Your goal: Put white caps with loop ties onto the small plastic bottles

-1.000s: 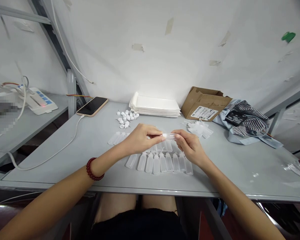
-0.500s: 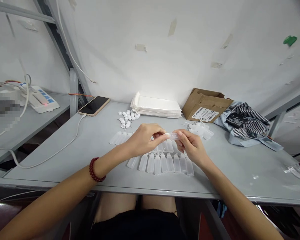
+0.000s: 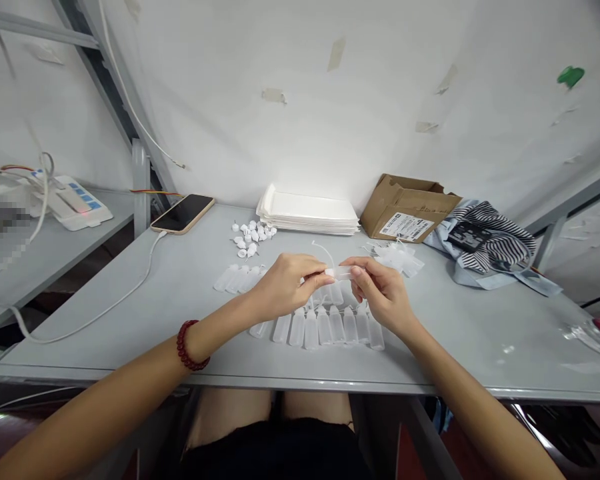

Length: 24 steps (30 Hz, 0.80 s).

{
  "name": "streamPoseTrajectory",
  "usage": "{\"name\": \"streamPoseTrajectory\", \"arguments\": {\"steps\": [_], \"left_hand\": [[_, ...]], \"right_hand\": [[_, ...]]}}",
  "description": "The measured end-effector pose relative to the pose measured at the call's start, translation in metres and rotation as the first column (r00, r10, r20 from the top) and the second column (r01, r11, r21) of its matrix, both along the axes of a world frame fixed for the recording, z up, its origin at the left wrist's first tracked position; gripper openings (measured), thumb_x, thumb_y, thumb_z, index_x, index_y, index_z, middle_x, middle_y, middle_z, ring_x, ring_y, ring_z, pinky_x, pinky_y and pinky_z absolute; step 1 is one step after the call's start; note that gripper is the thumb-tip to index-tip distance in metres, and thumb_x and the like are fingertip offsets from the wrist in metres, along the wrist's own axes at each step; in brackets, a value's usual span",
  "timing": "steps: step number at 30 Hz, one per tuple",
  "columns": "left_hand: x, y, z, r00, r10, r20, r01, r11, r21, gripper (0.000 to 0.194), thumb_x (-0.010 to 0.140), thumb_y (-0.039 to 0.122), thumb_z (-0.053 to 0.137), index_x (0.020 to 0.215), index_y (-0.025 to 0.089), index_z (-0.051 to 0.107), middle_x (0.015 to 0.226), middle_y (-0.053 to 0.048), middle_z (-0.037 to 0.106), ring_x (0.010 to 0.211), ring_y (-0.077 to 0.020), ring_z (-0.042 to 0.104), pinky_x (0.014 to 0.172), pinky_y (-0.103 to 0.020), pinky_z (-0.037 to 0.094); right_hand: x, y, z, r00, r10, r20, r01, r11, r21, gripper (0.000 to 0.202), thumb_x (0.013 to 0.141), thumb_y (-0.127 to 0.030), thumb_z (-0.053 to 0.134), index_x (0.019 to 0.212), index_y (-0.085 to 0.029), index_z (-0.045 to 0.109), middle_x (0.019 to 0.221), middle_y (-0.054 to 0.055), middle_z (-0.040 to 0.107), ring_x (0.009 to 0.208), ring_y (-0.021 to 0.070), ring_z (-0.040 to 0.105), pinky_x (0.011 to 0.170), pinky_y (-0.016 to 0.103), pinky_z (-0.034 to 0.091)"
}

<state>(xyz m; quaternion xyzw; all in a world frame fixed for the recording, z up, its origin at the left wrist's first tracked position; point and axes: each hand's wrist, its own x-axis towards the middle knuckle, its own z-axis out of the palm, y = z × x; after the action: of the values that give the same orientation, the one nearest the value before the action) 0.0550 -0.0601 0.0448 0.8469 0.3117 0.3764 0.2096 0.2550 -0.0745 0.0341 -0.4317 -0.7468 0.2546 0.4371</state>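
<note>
A small translucent squeeze bottle [image 3: 343, 273] lies sideways between my two hands above the desk. My right hand [image 3: 384, 288] grips its body, thumb on the near side. My left hand [image 3: 289, 285] pinches the white cap [image 3: 329, 272] at the other end. From that end a thin white strip [image 3: 324, 248] curves upward. Below my hands stands a row of similar bottles [image 3: 311, 330] laid flat, necks pointing away from me. More of them [image 3: 236, 279] lie left, partly hidden by my left hand. A pile of small white caps [image 3: 253, 235] sits beyond it.
Farther back are a stack of white sheets or envelopes [image 3: 310, 212] and a cardboard box [image 3: 405, 207]. Loose translucent pieces [image 3: 399, 257] lie before the box. A striped cloth bundle [image 3: 500, 247] is at right, a charging phone [image 3: 184, 213] at left, a clear bottle [image 3: 593, 335] far right.
The thin white strip now stands up above the bottle between my hands. Both hands keep their hold in nearly the same place. The whole view has shifted slightly.
</note>
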Motion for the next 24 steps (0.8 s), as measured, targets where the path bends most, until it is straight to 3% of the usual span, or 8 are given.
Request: {"name": "streamPoseTrajectory", "arguments": {"steps": [5, 12, 19, 24], "left_hand": [[0.002, 0.002, -0.009, 1.0, -0.01, -0.011, 0.012, 0.971, 0.238, 0.02, 0.093, 0.023, 0.047, 0.08, 0.015, 0.061, 0.072, -0.005, 0.063, 0.069, -0.0166, 0.055, 0.066, -0.029, 0.043], [0.002, 0.004, -0.013, 0.995, 0.021, -0.095, 0.024, 0.893, 0.449, 0.021, 0.095, 0.019, 0.041, 0.086, 0.013, 0.059, 0.075, -0.008, 0.064, 0.07, -0.0176, 0.052, 0.064, -0.03, 0.045], [0.0, 0.004, -0.013, 0.968, 0.096, -0.233, 0.046, 0.842, 0.538, 0.028, 0.097, 0.017, 0.036, 0.086, 0.011, 0.06, 0.077, -0.009, 0.064, 0.071, -0.0181, 0.052, 0.066, -0.031, 0.046], [-0.004, 0.012, -0.014, 0.979, 0.082, -0.185, 0.01, 0.892, 0.452, 0.018, 0.093, 0.02, 0.047, 0.092, 0.011, 0.063, 0.084, -0.009, 0.066, 0.08, -0.0192, 0.057, 0.071, -0.031, 0.049]], "right_hand": [[-0.001, 0.0, 0.001, 0.996, 0.013, -0.084, -0.021, 0.995, -0.096, 0.031, 0.091, -0.044, 0.047, 0.092, -0.017, 0.063, 0.046, -0.007, 0.04, 0.04, 0.0097, 0.04, 0.041, 0.025, 0.033], [0.0, 0.002, 0.002, 0.985, 0.023, -0.172, -0.063, 0.97, -0.235, 0.034, 0.09, -0.045, 0.05, 0.088, -0.015, 0.064, 0.05, -0.007, 0.037, 0.039, 0.0075, 0.039, 0.039, 0.023, 0.031], [0.0, 0.005, 0.003, 0.975, 0.031, -0.219, -0.111, 0.924, -0.366, 0.036, 0.086, -0.049, 0.053, 0.086, -0.015, 0.064, 0.054, -0.007, 0.036, 0.037, 0.0062, 0.037, 0.036, 0.022, 0.03], [-0.001, 0.008, 0.003, 0.985, 0.022, -0.174, -0.084, 0.932, -0.353, 0.035, 0.087, -0.048, 0.053, 0.086, -0.015, 0.066, 0.054, -0.006, 0.043, 0.041, 0.0075, 0.041, 0.041, 0.023, 0.036]]}}
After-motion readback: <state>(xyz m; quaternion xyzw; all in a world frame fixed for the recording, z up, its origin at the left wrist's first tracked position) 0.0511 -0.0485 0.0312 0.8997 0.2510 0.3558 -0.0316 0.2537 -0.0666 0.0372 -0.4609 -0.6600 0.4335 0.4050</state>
